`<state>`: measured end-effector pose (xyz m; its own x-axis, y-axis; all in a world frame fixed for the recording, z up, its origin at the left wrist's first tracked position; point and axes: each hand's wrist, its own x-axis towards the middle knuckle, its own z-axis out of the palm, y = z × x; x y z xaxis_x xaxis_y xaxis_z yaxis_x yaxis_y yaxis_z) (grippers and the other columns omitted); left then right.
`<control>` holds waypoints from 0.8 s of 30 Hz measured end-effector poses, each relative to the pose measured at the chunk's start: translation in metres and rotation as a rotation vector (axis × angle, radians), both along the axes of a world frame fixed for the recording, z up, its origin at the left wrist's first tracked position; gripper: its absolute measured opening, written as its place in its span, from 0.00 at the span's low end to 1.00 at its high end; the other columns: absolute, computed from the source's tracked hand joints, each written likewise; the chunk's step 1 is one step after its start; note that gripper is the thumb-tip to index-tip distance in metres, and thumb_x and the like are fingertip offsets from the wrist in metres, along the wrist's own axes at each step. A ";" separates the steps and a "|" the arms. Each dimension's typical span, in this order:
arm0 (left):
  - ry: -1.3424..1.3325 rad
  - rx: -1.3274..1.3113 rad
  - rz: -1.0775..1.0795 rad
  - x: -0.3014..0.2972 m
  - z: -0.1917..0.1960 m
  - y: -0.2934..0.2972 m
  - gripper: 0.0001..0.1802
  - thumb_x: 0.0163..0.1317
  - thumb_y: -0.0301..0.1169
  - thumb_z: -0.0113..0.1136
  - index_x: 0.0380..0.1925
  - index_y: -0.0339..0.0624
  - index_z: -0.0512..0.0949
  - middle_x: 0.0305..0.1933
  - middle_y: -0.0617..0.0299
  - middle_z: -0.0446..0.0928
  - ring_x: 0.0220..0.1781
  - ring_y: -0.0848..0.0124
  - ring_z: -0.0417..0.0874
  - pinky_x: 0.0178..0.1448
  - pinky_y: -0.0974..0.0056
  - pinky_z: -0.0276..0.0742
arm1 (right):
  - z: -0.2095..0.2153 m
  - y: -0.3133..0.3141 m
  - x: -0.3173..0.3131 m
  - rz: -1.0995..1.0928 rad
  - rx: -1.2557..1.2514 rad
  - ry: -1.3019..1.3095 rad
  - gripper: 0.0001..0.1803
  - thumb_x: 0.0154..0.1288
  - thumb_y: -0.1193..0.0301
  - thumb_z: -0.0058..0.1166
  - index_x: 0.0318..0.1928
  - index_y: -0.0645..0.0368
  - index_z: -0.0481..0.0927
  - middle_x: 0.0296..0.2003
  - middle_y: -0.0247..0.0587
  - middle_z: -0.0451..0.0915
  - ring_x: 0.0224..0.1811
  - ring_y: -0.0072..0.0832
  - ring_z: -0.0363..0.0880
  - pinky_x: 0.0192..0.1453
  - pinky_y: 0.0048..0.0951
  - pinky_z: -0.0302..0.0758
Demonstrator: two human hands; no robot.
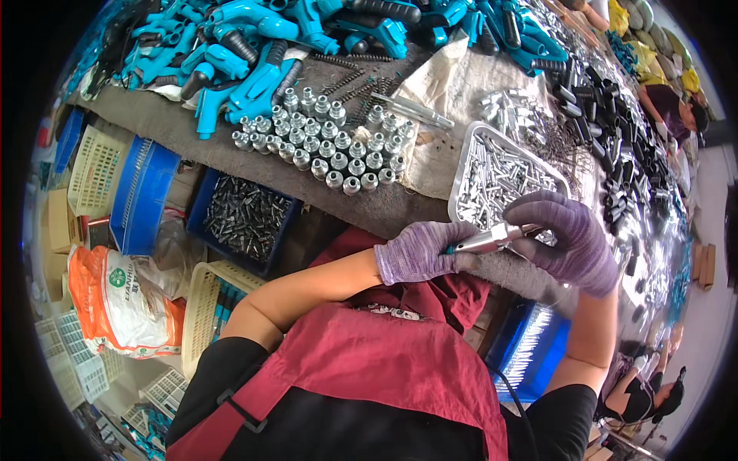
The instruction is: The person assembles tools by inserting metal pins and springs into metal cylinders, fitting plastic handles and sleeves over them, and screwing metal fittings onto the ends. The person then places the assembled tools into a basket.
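My left hand [419, 252], in a purple knit glove, grips the rear end of a slim silver metal tool [492, 239] with a teal tip. My right hand [567, 238], also gloved in purple, closes over the front end of the same tool, just above the near edge of the grey cloth-covered bench [161, 123]. Right behind my hands lies a metal tray [461, 173] filled with small silver pins. Rows of upright silver fittings [323, 142] stand on the bench to the left of the tray.
A heap of teal gun-shaped plastic housings [261, 46] covers the far bench. Black sleeves [615, 131] and loose springs lie at the right. Below the bench sit a blue bin of dark parts [244, 217], blue trays, cream baskets [201, 307] and an orange-white sack [115, 296]. Other people sit at the right.
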<state>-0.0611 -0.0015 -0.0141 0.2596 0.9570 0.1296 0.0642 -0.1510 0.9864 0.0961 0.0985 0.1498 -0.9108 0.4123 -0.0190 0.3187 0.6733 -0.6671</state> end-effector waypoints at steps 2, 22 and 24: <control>-0.003 -0.031 -0.032 -0.001 0.006 -0.001 0.32 0.55 0.57 0.55 0.50 0.43 0.72 0.38 0.48 0.78 0.43 0.55 0.80 0.45 0.58 0.73 | 0.003 -0.006 0.007 -0.079 0.080 0.021 0.13 0.50 0.78 0.60 0.39 0.58 0.78 0.35 0.40 0.78 0.34 0.29 0.80 0.37 0.27 0.76; 0.096 -0.067 -0.019 0.008 0.007 -0.004 0.30 0.54 0.50 0.60 0.52 0.43 0.71 0.40 0.52 0.78 0.44 0.66 0.80 0.46 0.63 0.73 | -0.005 -0.012 0.024 -0.128 0.101 -0.190 0.16 0.53 0.64 0.62 0.39 0.58 0.77 0.30 0.44 0.77 0.28 0.38 0.78 0.31 0.34 0.74; 0.141 -0.080 -0.032 0.007 0.011 -0.004 0.30 0.53 0.49 0.62 0.51 0.43 0.72 0.40 0.54 0.78 0.43 0.70 0.80 0.46 0.64 0.72 | -0.008 -0.011 0.025 -0.034 0.218 -0.153 0.17 0.52 0.60 0.62 0.37 0.59 0.77 0.25 0.45 0.77 0.25 0.40 0.78 0.29 0.36 0.73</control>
<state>-0.0545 -0.0055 -0.0028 0.3003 0.9537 0.0133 0.1989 -0.0762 0.9771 0.1212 0.0880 0.1417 -0.8899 0.4519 -0.0631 0.4295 0.7830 -0.4499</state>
